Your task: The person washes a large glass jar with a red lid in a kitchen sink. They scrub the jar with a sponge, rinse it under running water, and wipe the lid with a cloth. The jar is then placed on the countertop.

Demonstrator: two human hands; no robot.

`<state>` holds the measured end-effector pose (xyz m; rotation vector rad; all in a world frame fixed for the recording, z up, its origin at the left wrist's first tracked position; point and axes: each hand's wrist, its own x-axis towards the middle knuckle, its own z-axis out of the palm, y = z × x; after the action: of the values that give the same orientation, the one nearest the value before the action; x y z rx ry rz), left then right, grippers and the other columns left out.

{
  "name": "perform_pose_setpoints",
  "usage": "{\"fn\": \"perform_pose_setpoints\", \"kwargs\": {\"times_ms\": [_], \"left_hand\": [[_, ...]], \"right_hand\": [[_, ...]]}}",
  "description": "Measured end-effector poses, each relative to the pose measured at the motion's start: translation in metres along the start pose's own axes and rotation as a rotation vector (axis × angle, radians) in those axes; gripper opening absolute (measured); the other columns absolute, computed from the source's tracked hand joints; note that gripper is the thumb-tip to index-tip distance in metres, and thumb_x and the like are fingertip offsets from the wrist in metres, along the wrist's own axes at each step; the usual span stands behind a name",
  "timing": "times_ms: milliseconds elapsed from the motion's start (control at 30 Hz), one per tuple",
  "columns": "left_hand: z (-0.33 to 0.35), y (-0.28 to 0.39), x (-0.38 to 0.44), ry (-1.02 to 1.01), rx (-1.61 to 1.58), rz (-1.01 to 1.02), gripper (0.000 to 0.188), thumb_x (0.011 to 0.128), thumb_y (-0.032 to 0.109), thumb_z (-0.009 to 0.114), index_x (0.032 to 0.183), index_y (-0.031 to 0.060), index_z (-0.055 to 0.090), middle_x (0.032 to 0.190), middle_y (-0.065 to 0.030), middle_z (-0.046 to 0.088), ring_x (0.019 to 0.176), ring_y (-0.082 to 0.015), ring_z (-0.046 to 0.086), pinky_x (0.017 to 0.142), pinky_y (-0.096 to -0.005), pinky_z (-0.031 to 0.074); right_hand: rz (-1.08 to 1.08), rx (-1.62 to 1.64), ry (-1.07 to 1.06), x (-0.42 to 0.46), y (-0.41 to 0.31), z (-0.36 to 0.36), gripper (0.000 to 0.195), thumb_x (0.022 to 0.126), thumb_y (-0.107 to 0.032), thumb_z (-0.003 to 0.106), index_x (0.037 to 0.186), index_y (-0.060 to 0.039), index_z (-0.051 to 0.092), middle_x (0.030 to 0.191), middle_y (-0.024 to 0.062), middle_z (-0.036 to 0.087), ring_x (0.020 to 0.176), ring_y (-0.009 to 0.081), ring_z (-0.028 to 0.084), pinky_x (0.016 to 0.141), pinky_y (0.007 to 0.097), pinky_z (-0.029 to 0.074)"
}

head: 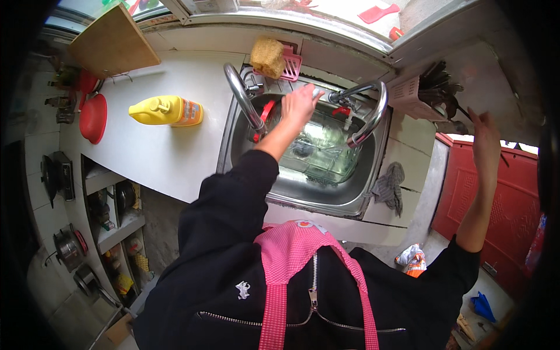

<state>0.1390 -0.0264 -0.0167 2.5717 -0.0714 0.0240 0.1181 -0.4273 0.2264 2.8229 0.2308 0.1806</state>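
My left hand [301, 104] reaches over the back of the stainless steel sink [302, 192], between two curved chrome faucets [240, 94] [379, 109]. A small pale thing [316, 92] shows at its fingertips; I cannot tell what it is or whether it is gripped. In the sink lies a clear, greenish container [323, 157] with red parts at its sides. Off to the right, my right hand [486, 135] grips a thin dark utensil handle [504, 160], beside a pale plastic utensil basket [403, 92] full of dark utensils. The utensil's far end is hard to make out among them.
A yellow jug [168, 111] stands on the white counter [175, 162], near a red plastic basin [93, 118] and a wooden board [113, 43]. Behind the sink, a loofah sponge [267, 57] rests on a pink rack [292, 63]. A grey cloth [389, 188] lies right of the sink.
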Motion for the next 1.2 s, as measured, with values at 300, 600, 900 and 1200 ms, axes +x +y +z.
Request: {"fn": "perform_pose_setpoints", "kwargs": {"times_ms": [300,600,900,1200], "left_hand": [[-0.007,-0.025,-0.025,0.061,0.049,0.394,0.047,0.080,0.009,0.061,0.126,0.0171,0.059,0.137,-0.0105,0.051,0.123,-0.0297,0.051,0.107,-0.0554,0.035],[-0.018,-0.133,-0.094,-0.179,-0.853,-0.716,0.055,0.095,0.042,0.061,0.127,-0.0022,0.056,0.121,-0.0117,0.062,0.110,-0.0205,0.058,0.097,-0.0338,0.043],[-0.022,-0.154,-0.052,-0.614,-1.048,-0.726,0.033,0.097,0.035,0.056,0.107,0.0044,0.063,0.088,-0.0058,0.068,0.079,-0.0169,0.066,0.077,-0.0321,0.053],[-0.084,-0.103,-0.093,-0.713,-1.142,-0.662,0.030,0.095,0.030,0.056,0.110,0.0041,0.060,0.096,-0.0108,0.069,0.087,-0.0215,0.069,0.083,-0.0355,0.054]], "right_hand": [[-0.337,-0.283,0.127,0.079,-0.037,0.015,0.019,0.076,-0.005,0.058,0.093,-0.0036,0.068,0.088,0.0106,0.064,0.094,0.0273,0.061,0.091,0.0399,0.045],[0.104,0.739,0.540,-0.043,-0.103,0.036,0.019,0.085,0.004,0.064,0.101,-0.0044,0.067,0.099,0.0050,0.068,0.087,0.0162,0.064,0.079,0.0301,0.052],[0.571,1.457,-0.052,-0.109,-0.269,0.223,0.051,0.096,-0.023,0.059,0.142,-0.0085,0.045,0.143,0.0174,0.046,0.132,0.0306,0.047,0.109,0.0371,0.035],[0.559,1.461,-0.135,-0.111,-0.260,0.261,0.045,0.101,-0.032,0.049,0.140,-0.0095,0.049,0.140,0.0109,0.054,0.128,0.0250,0.051,0.106,0.0337,0.037]]}}
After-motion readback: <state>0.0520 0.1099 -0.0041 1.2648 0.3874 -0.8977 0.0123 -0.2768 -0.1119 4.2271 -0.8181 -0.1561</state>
